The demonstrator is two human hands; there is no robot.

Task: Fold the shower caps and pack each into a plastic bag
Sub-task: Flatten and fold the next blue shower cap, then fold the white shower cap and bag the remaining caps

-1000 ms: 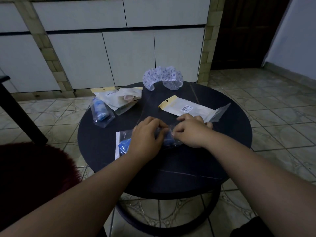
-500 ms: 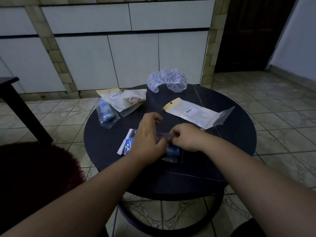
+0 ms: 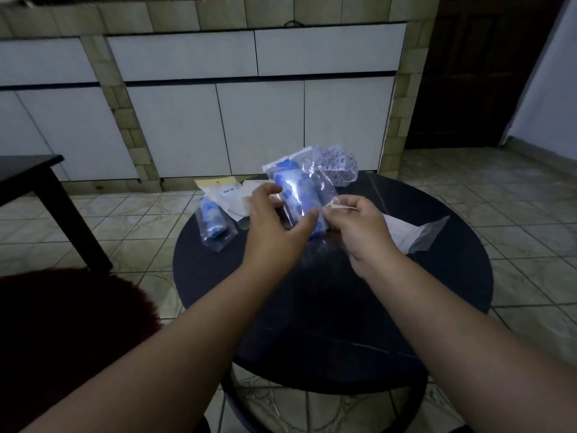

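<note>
Above the round black table [image 3: 452,276] I hold up a clear plastic bag [image 3: 321,185] with a folded blue shower cap [image 3: 293,189] inside. My left hand [image 3: 274,226] grips the bag from the left side. My right hand [image 3: 356,226] pinches the bag's lower right edge. A second bagged blue cap [image 3: 214,221] lies on the table's left. A white patterned shower cap [image 3: 338,164] sits unfolded at the far edge, partly hidden by the raised bag.
Packets with beige headers [image 3: 224,195] lie at the back left, and a white plastic bag [image 3: 415,232] lies right of my hands. A dark red fuzzy seat [image 3: 62,323] is at my left, a dark side table [image 3: 28,173] beyond it. White cabinets [image 3: 249,120] stand behind.
Both hands have lifted the bag with the blue cap off the table and tilted it upright. The camera has tipped upward a little.
</note>
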